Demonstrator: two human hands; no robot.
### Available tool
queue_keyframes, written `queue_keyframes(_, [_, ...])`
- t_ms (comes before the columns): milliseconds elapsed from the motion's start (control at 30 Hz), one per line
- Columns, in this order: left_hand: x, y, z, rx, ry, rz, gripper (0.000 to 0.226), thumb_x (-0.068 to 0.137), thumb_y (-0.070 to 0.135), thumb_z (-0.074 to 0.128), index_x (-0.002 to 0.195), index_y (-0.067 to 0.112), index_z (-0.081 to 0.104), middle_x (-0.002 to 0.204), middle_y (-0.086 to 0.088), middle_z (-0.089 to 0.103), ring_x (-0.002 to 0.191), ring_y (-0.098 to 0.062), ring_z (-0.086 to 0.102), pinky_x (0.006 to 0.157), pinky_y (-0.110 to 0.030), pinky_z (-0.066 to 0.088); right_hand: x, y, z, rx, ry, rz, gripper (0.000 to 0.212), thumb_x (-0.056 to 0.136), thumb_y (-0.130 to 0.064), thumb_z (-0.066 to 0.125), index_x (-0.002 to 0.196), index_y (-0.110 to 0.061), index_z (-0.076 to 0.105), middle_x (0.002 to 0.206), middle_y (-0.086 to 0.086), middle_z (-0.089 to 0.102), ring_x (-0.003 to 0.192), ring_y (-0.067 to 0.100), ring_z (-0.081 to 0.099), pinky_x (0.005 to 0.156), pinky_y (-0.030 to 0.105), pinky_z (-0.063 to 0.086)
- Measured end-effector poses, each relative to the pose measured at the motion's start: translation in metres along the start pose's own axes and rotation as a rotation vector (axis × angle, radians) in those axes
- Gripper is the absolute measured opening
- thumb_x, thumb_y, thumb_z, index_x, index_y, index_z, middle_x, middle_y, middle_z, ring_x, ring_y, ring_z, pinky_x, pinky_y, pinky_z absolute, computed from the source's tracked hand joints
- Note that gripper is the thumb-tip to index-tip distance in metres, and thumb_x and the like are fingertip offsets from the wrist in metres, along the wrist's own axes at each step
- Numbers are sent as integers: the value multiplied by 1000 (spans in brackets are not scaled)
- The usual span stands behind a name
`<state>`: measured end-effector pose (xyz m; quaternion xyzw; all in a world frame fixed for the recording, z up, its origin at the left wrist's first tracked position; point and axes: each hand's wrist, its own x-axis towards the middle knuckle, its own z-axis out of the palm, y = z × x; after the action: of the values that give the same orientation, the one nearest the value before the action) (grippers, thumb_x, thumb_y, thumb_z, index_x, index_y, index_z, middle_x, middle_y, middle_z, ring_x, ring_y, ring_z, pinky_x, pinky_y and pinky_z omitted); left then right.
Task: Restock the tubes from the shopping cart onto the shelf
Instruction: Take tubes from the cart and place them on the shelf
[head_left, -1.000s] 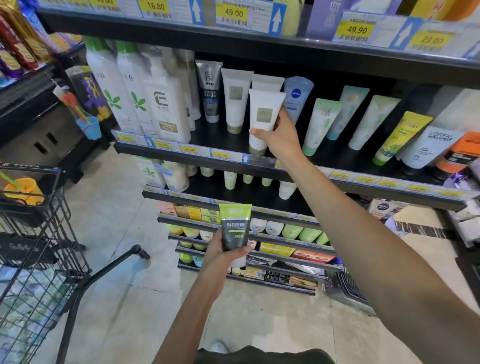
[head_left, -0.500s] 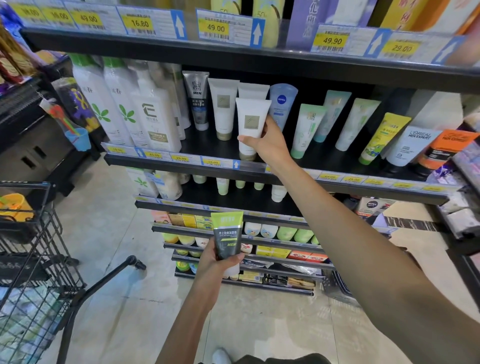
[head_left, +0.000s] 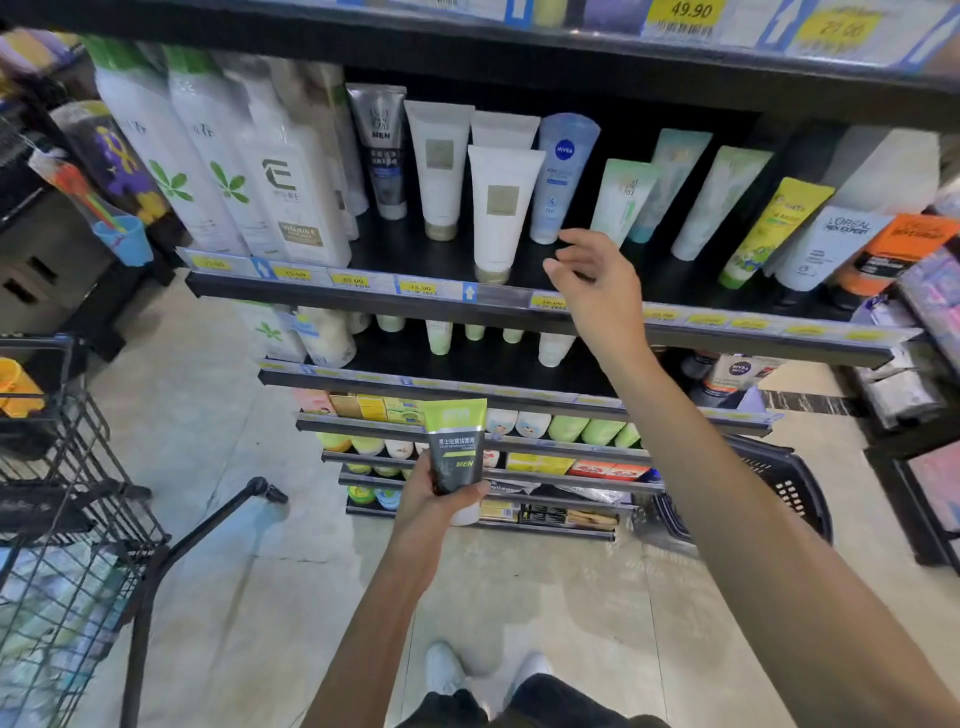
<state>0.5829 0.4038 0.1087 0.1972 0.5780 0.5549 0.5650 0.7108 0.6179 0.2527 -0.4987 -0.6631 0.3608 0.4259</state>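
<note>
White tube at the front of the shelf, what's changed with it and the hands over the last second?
The right hand has let go of the white tube and drawn back to its right, fingers loose and off it. The tube now stands on its own, gold cap down, at the front edge of the shelf. The left hand still holds the green-and-black men's tube low in front of the lower shelves.

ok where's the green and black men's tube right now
The green and black tube is in the left hand, low and centre in the head view, in front of the lower shelves.

Right hand (head_left: 597, 283) has let go of white tube (head_left: 500, 213).
</note>
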Motion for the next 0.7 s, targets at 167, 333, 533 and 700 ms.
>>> queue_keyframes(167, [0, -9, 6, 22, 3, -11, 49, 80, -3, 80, 121, 19, 63, 112, -7, 76, 109, -27, 70, 103, -43, 51, -50, 29, -31, -4, 11, -90, 19, 100, -17, 64, 118, -17, 69, 113, -4, 70, 110, 5, 64, 95, 23, 54])
queue_keyframes(333, [-4, -20, 32, 64, -38, -14, 55, 75, 5, 85, 123, 21, 63, 113, -4, 76, 110, -26, 69, 107, -47, 48, -79, 87, -68, -115, -17, 24, 19, 101, -22, 64, 119, -21, 69, 118, -8, 70, 112, 6, 64, 100, 31, 53])
queue_keyframes(533, [-8, -38, 90, 77, -73, -40, 55, 78, -1, 81, 124, 21, 62, 115, -2, 76, 112, -24, 68, 105, -42, 48, -100, 152, -126, -280, -82, 139, 23, 102, -32, 61, 121, -22, 68, 118, -3, 70, 109, 12, 66, 84, 20, 48])
queue_keyframes(700, [-8, -57, 154, 127, -60, -32, 53, 77, -1, 82, 123, 16, 62, 115, -3, 76, 114, -24, 67, 98, -35, 47, -99, 193, -174, -458, -167, 176, 35, 103, -37, 59, 131, -17, 64, 122, -2, 69, 114, 16, 63, 91, 33, 51])
